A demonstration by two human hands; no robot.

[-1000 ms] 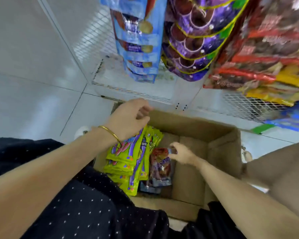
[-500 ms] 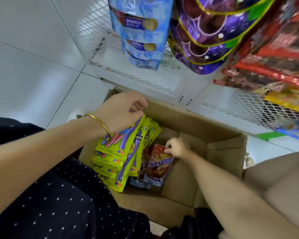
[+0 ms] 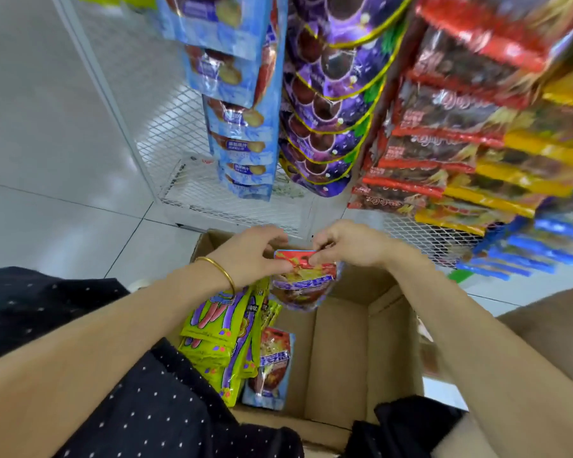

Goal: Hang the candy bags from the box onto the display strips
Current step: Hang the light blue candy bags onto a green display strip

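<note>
Your left hand (image 3: 252, 256) and right hand (image 3: 348, 246) both pinch the top edge of one red-topped candy bag (image 3: 303, 282), held above the open brown cardboard box (image 3: 341, 352). One similar bag (image 3: 272, 365) stands inside, right of a yellow-green bag stack (image 3: 219, 332).

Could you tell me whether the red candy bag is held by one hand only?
No, both the left hand and the right hand pinch the top edge of the red candy bag above the box.

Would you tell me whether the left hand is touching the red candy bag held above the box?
Touching: the head view shows the left hand pinching the red candy bag at its top edge.
</note>
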